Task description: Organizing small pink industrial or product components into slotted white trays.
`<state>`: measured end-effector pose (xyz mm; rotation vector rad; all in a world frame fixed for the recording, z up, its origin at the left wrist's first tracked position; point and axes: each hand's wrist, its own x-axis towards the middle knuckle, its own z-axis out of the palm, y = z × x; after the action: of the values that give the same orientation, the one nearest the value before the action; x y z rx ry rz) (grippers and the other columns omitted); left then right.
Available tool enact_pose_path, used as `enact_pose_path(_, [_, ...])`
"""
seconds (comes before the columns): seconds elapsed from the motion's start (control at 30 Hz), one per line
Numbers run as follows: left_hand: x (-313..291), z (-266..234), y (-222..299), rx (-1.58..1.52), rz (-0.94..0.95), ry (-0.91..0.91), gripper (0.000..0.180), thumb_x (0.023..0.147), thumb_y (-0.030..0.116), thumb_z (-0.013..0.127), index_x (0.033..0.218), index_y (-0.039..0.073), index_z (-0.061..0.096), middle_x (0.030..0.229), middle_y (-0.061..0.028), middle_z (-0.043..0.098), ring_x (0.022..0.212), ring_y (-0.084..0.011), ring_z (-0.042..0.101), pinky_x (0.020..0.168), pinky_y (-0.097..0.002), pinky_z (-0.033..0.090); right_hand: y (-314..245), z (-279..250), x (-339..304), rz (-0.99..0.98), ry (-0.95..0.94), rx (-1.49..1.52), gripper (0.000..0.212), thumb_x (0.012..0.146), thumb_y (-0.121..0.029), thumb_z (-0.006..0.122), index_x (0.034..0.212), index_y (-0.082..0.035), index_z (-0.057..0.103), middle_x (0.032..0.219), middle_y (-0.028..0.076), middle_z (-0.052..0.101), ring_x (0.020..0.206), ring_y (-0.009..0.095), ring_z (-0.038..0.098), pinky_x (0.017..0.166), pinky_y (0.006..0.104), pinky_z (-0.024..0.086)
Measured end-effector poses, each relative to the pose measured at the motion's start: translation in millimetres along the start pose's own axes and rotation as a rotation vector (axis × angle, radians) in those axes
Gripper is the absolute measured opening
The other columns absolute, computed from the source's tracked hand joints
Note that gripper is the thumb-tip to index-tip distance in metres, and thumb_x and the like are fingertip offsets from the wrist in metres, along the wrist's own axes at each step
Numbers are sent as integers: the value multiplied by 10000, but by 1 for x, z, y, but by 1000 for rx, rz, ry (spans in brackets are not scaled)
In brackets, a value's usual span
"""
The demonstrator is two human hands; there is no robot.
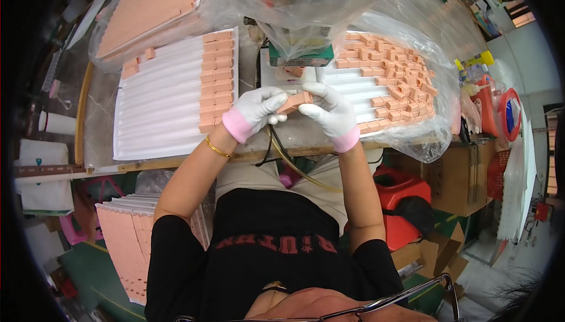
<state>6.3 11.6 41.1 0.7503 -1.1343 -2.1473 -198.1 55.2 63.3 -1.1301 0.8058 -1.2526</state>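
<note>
Both of my hands wear white gloves with pink cuffs and meet above the table's front edge. Between them is a small salmon-pink block, which looks like two box-shaped pieces end to end. My left hand grips its left end between thumb and fingers. At the other end, my right hand pinches it with thumb and forefinger. To the left lies a white ridged tray, with similar blocks lined up along its right side. On the right, another white ridged tray carries many loose blocks.
A green box-like device under clear plastic sheeting stands just beyond my hands. A plastic-wrapped stack of full trays sits at the far left. Below the table are more stacked trays, a red container and a cardboard box.
</note>
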Motion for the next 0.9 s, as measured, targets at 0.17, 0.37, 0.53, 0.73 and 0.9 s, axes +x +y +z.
enact_pose_path(0.17, [4, 23, 1, -91, -55, 6, 394, 885, 323, 611, 1110, 4, 557, 880, -22, 582, 634, -59, 497, 614, -191, 438, 5, -11, -3, -19, -48, -247, 390, 761, -82, 711, 1119, 9, 584, 1037, 70, 592, 912, 160, 578, 801, 269, 465])
enact_pose_path(0.37, [17, 10, -8, -28, -31, 104, 392, 887, 273, 611, 1166, 6, 541, 961, -36, 606, 737, -70, 546, 626, -207, 452, 14, -13, 5, -203, 129, -642, 320, 673, -197, 774, 905, -19, 644, 1009, 130, 580, 973, 271, 550, 887, 354, 422])
enact_pose_path(0.53, [56, -41, 9, 792, 565, 661, 400, 782, 121, 606, 1144, -37, 551, 1011, -175, 616, 879, -237, 609, 759, -316, 486, 18, -41, 52, -344, 328, -1225, 302, 580, -205, 771, 828, -68, 664, 987, 132, 596, 926, 328, 543, 823, 404, 449])
enact_pose_path(0.73, [75, -76, -5, 911, 498, 645, 457, 726, 102, 617, 1159, -26, 551, 1054, -207, 597, 1028, -298, 566, 887, -349, 446, 39, -20, 80, -187, 292, -1099, 259, 562, -240, 793, 771, -126, 691, 945, 91, 600, 928, 312, 549, 814, 385, 456])
enact_pose_path(0.9, [79, -85, -11, 839, 467, 627, 496, 735, 102, 615, 1206, -19, 519, 1105, -196, 577, 1018, -294, 572, 883, -340, 450, 43, -21, 80, -185, 335, -1001, 252, 570, -240, 792, 770, -120, 697, 953, 99, 603, 932, 297, 552, 812, 373, 457])
